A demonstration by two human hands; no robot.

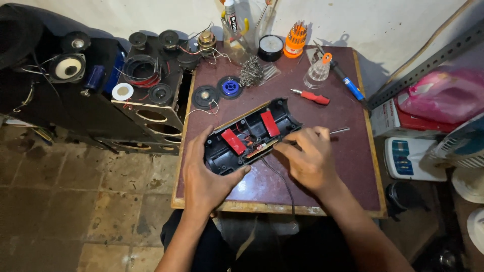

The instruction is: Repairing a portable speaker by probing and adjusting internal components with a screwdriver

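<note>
Steadying an opened black casing [252, 136] at centre of the surface [348, 151]: left hand [204, 174] is curled round its near end as a brace; right hand [310, 156] is closed on a thin metal tool [339, 130], tip w/ the wiring inside. Red-handled screwdriver [311, 96] lies apart, behind.

This is a small, makeshift electronics repair workshop, set up in a corner against a stained plaster wall over a worn tiled floor [75, 221]. The scuffed maroon surface [348, 151] carries repair tools: a blue-handled soldering iron [348, 83], a red-handled screwdriver [311, 96], an orange rack of screwdriver bits [295, 40], a wad of steel wool [251, 71] and loose speaker drivers [205, 95]. Beside it stand stripped speaker cabinets [151, 108] with bare cones and trailing wires, and an opened black speaker casing [249, 136] lies on the surface.
</note>
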